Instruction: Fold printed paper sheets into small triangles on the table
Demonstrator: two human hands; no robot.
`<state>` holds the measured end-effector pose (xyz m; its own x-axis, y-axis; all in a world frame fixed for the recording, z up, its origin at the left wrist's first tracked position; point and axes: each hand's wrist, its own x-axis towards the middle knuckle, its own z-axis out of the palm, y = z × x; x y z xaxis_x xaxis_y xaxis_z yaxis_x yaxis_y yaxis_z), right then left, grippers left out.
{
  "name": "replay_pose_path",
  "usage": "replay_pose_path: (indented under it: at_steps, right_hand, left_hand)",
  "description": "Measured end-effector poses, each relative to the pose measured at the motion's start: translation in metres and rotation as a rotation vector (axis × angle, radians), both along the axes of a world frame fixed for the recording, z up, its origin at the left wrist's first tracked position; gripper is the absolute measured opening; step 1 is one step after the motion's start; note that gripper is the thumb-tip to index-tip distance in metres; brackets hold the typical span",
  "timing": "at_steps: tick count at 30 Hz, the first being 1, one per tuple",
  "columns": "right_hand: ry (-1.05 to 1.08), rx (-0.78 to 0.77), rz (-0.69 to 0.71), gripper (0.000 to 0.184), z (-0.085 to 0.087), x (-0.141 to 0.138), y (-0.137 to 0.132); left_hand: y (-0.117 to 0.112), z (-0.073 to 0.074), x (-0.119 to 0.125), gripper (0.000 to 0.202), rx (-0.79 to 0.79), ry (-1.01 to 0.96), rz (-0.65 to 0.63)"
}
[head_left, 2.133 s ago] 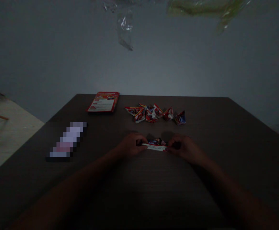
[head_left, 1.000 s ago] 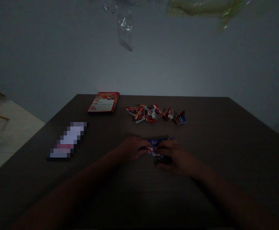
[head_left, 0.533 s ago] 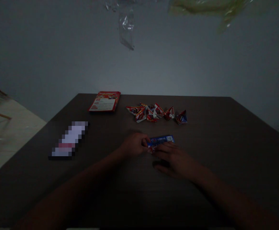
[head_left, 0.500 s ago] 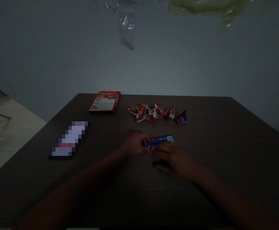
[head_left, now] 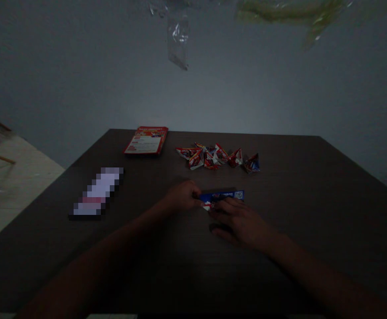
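Note:
A folded strip of blue printed paper (head_left: 222,195) with a QR code at its right end lies on the dark table (head_left: 299,186). My left hand (head_left: 183,196) pinches the strip's left end between thumb and fingers. Stretched fingers of my right hand (head_left: 238,218) rest flat over the strip's front edge and press on it, with the thumb held apart. Part of the paper is hidden under these fingers. Beyond the hands lies a cluster of folded red, white and blue paper pieces (head_left: 210,157), pointed in shape.
At the back left sits a stack of red-edged printed leaflets (head_left: 146,141). A phone (head_left: 97,192), its screen pixelated, lies left of my left hand. A pale wall (head_left: 246,88) rises behind the table. Clear plastic (head_left: 178,42) hangs from above.
My left hand has shifted slightly left and up while pinching the paper. The strip now looks flatter and longer, its right end a little further right. The right hand stays nearly in place.

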<state>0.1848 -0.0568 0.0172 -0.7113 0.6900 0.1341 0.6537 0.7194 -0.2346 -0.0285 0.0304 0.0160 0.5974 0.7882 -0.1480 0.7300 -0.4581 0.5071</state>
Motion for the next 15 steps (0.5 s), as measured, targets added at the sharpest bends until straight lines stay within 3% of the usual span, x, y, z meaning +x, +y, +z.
replay_pose_path:
  at_steps: [15]
  right_hand:
    - [-0.095,0.082,-0.116,0.051,0.000,-0.021,-0.001]
  left_hand:
    - [-0.009,0.007,0.003,0.023,0.060,0.032,-0.047]
